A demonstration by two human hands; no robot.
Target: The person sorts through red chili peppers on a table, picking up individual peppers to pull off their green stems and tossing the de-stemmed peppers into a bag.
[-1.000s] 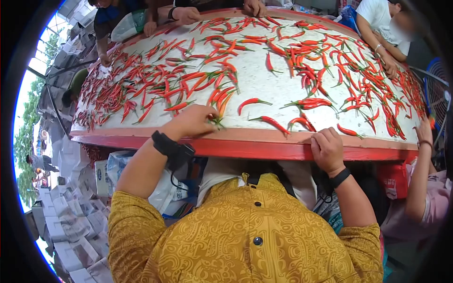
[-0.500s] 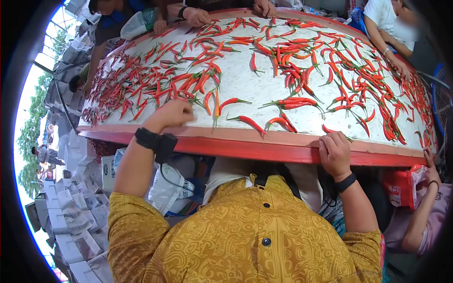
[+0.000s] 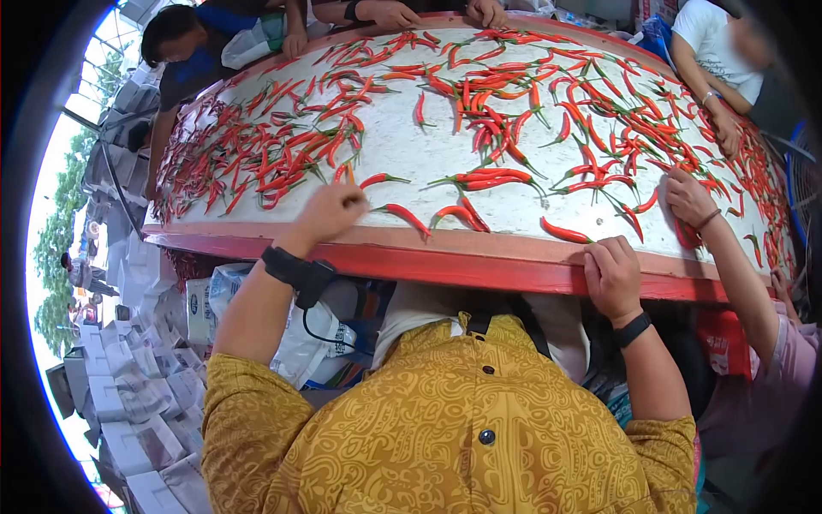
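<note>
My left hand [image 3: 330, 212], a black device strapped to its wrist, hovers over the near left rim with its fingers curled; whether anything is inside them is hidden. Just beyond it lie an orange-red chili [image 3: 345, 175] and a red chili [image 3: 383, 180]. Another red chili [image 3: 402, 218] rests to its right. My right hand [image 3: 612, 270] is closed over the red table rim [image 3: 479, 265], thumb on the front side. Close to its fingertips lies a red chili [image 3: 565, 231]. Many red chilies with green stems cover the white tabletop [image 3: 394, 128].
At the right, another person's hand [image 3: 689, 199] touches chilies near the rim. More hands work along the far edge, including one [image 3: 390, 14], and at the far right, one [image 3: 726, 133]. A blue fan [image 3: 801, 184] stands right. Bags [image 3: 300, 343] lie below the table.
Most chilies before me have shifted left in view. My left hand has moved slightly right; my right hand stays at the rim. A neighbour's hand has reached over the table from the right.
</note>
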